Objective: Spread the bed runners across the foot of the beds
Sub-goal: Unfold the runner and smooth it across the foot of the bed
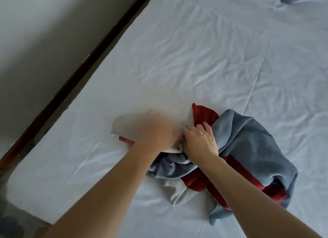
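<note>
A: The runner [245,149] sits bunched in a blue, red and grey heap on the bed [177,60], near its close edge, nowhere near spread.

B: And the hands?

A: Right hand [200,142] is on top of the heap, fingers [206,126] curled into the red fold, grasping it. Left hand [156,133] is a blur just beside it, over a grey flap; grip, I cannot tell.

B: So which step?

A: Sorting the bundle, I'd say, hunting for an edge. Next it needs two ends found and drawn well apart across the sheet.
</note>
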`<state>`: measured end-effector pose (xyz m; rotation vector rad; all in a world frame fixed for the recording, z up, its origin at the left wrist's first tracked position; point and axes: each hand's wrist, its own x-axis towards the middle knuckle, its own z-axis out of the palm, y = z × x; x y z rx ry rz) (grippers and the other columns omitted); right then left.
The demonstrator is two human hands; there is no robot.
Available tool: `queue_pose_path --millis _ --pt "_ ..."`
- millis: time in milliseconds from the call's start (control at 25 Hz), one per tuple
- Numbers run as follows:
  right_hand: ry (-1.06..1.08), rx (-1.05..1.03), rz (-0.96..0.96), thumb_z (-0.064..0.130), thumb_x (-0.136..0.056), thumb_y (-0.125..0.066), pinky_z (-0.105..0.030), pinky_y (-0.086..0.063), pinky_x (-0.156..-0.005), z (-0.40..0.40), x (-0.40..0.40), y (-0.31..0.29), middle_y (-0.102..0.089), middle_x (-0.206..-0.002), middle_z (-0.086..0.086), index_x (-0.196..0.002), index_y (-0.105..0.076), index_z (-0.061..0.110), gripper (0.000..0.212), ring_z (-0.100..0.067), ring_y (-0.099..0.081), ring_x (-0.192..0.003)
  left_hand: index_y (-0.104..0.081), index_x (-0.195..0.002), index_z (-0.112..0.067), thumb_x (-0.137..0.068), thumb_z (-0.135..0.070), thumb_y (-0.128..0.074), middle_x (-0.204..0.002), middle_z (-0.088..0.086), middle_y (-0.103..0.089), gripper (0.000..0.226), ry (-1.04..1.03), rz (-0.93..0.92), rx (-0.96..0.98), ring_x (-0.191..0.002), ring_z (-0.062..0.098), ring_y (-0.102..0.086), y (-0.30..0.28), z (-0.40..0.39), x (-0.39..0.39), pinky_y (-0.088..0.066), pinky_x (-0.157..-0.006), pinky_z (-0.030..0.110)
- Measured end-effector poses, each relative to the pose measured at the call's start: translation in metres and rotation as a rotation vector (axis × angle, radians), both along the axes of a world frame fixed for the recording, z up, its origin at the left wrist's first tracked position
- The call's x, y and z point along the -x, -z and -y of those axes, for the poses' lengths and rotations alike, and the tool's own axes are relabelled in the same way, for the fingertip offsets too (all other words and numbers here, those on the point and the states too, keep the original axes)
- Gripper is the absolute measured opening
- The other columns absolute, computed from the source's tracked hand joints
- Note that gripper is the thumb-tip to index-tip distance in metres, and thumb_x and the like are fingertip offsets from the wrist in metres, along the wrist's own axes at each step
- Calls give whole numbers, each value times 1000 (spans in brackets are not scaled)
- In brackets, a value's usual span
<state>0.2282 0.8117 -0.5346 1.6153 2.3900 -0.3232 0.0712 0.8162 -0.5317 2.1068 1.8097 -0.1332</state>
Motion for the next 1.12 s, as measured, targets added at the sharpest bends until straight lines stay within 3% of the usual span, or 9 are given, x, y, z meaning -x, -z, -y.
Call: queue_pose_path --millis 200,320,400,560,640,760,840,960,1120 --pt "341 -163 -501 17 -86 -66 -41 -45 -94 -34 -3 -24 -65 -75 10 -79 -67 18 7 -12 -52 -72 -55 -81 -29 -90 -65 -13 -83 -8 -65 55 -52 273 105 -94 15 -60 3 -4 -8 -22 -113 45" --pt "465 -87 -738 23 -88 -66 -39 -52 -84 -68 27 -41 -68 -78 14 -83 -70 23 7 -8 -61 -78 -52 -72 -30 -87 -67 -37 -63 -12 -56 43 -83 335 -66 -73 10 -58 -8 -22 14 -32 -97 33" --pt "482 -67 -800 24 -88 -66 -36 -55 -76 -88 53 -48 -68 -76 15 -83 -71 23 7 -6 -63 -76 -44 -61 -23 -88 -51 -52 -52 -5 -47 40 -138 284 -180 -63 22 -60 -12 -32 37 -36 -77 34" --pt "420 -51 -846 23 -89 -63 -25 -52 -80 -125 113 -46 -69 -80 18 -89 -73 27 10 -3 -62 -81 -55 -68 -18 -91 -40 -59 -64 4 -61 32 -512 277 -235 -70 35 -63 -13 -63 111 -47 -73 40" --pt "330 -12 -824 18 -88 -59 -30 -50 -93 -145 143 -37 -73 -98 12 -107 -72 27 25 -10 -64 -96 -58 -71 -17 -91 -41 -58 -69 6 -64 31 -662 246 -236 -75 37 -64 -8 -80 165 -50 -78 43" --pt "113 26 -510 17 -86 -59 -42 -34 -114 -155 161 -10 -62 -132 -1 -141 -51 23 56 -24 -54 -122 -60 -71 -15 -82 -49 -58 -71 5 -66 36 -866 247 -84 -79 35 -66 5 -82 236 -53 -79 43" --pt "-67 4 -353 19 -86 -63 -47 -22 -120 -147 174 11 -54 -142 -2 -145 -46 23 62 -25 -44 -132 -58 -69 -19 -73 -62 -59 -69 -1 -64 43 -890 231 88 -77 29 -64 16 -73 254 -52 -79 40" --pt "-266 -60 -270 24 -84 -68 -51 -19 -121 -137 204 35 -58 -133 -6 -137 -56 20 54 -28 -49 -127 -58 -70 -20 -72 -66 -62 -68 -3 -62 46 -786 194 235 -72 24 -62 29 -54 248 -48 -74 37" --pt "-344 -169 -191 19 -91 -58 -49 -25 -117 -153 245 45 -67 -92 -4 -100 -70 16 15 -28 -57 -93 -61 -72 -22 -90 -39 -58 -70 -6 -63 25 -698 117 48 -77 26 -65 32 -58 275 -45 -81 38"
